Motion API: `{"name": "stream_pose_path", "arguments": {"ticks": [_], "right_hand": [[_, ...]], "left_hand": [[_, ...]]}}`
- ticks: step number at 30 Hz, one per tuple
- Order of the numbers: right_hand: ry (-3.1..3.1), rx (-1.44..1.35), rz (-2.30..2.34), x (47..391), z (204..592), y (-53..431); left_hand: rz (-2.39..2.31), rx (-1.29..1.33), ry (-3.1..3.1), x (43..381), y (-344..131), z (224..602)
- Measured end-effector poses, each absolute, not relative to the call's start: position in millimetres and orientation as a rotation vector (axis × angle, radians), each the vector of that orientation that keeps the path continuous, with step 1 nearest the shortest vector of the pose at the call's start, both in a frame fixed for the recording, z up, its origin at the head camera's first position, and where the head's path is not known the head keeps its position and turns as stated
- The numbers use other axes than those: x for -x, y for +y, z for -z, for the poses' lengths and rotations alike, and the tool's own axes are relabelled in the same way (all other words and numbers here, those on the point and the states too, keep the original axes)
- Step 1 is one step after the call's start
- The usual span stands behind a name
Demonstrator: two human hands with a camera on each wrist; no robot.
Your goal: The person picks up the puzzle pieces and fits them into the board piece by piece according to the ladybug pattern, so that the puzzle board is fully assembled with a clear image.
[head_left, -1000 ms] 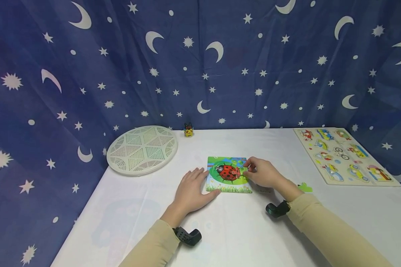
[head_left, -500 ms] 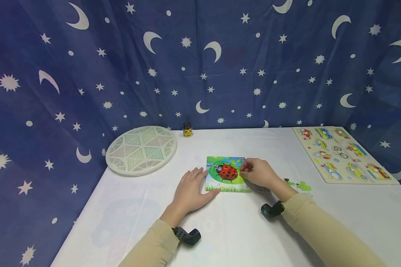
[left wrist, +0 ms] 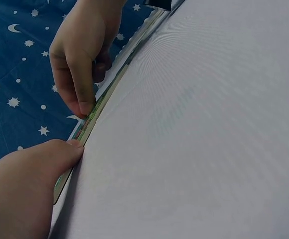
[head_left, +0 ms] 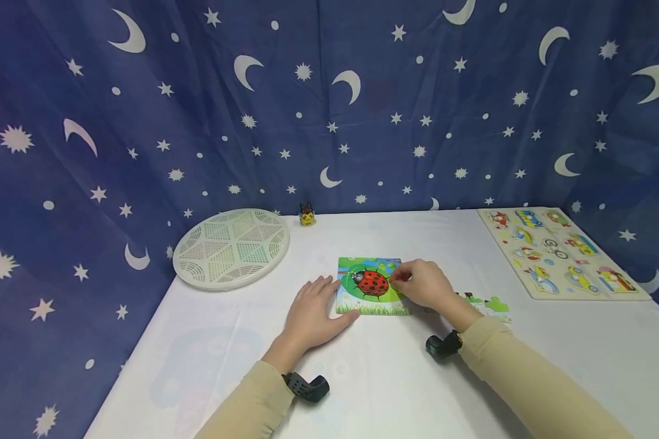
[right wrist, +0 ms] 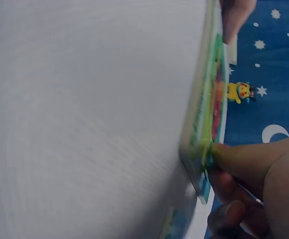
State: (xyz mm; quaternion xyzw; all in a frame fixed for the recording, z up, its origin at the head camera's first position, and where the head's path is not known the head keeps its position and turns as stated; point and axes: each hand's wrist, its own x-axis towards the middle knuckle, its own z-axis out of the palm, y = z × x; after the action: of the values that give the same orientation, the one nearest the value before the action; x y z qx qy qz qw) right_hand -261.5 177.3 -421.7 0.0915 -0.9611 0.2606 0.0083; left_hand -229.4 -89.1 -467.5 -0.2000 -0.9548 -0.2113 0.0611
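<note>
A ladybug jigsaw puzzle (head_left: 369, 305) lies flat on the white table in the head view, its red ladybug picture looking whole. My left hand (head_left: 310, 314) rests at its left side, fingers extended along the edge and thumb touching the front edge. Over the puzzle's right part, my right hand (head_left: 424, 285) pinches a small green puzzle piece (right wrist: 210, 158) between thumb and fingers, best seen in the right wrist view; the fingers hide most of it. Loose puzzle pieces (head_left: 495, 304) lie right of the puzzle, partly behind the right wrist.
A round pale perforated lid-like disc (head_left: 230, 250) sits at the back left. Near the back edge stands a small yellow figurine (head_left: 306, 214). At the right lies a wooden peg puzzle board (head_left: 562, 256) with vehicle pictures. A blue star-and-moon curtain (head_left: 285, 122) hangs behind.
A red piece that sat crooked at the ladybug's rear now looks flush in the picture. My right hand has shifted slightly left over the puzzle; my left hand has stayed in place.
</note>
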Motion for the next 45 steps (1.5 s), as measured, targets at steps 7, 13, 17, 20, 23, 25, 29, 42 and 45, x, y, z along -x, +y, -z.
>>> {"name": "stream_pose_path", "arguments": {"ticks": [7, 13, 17, 20, 23, 25, 29, 42, 45], "right_hand": [[-2.945, -0.242, -0.939, 257.0, 417.7, 201.4], [-2.985, -0.232, -0.915, 252.4, 411.8, 219.8], [-3.055, -0.249, -0.867, 246.7, 405.8, 227.3], [-3.110, -0.285, -0.846, 244.0, 401.2, 232.5], [-3.165, -0.348, -0.826, 243.2, 398.5, 238.8], [-3.208, -0.377, -0.814, 242.9, 398.3, 242.6], [-3.274, -0.393, -0.821, 241.7, 399.4, 245.3], [-3.261, -0.362, -0.911, 238.3, 402.7, 241.8], [-3.261, -0.343, -0.935, 237.5, 402.8, 241.2]], "left_hand": [[0.636, 0.610, -2.887, 227.8, -88.6, 468.0], [0.634, 0.604, -2.867, 227.2, -91.1, 463.5], [0.620, 0.610, -2.875, 228.7, -90.3, 463.8], [0.622, 0.614, -2.874, 229.1, -89.2, 463.9], [0.623, 0.621, -2.868, 229.4, -88.6, 463.9], [0.624, 0.626, -2.866, 229.8, -88.5, 464.0], [0.628, 0.626, -2.869, 229.8, -88.4, 464.5], [0.618, 0.618, -2.878, 230.6, -89.0, 465.9], [0.627, 0.624, -2.884, 230.5, -88.9, 466.2]]}}
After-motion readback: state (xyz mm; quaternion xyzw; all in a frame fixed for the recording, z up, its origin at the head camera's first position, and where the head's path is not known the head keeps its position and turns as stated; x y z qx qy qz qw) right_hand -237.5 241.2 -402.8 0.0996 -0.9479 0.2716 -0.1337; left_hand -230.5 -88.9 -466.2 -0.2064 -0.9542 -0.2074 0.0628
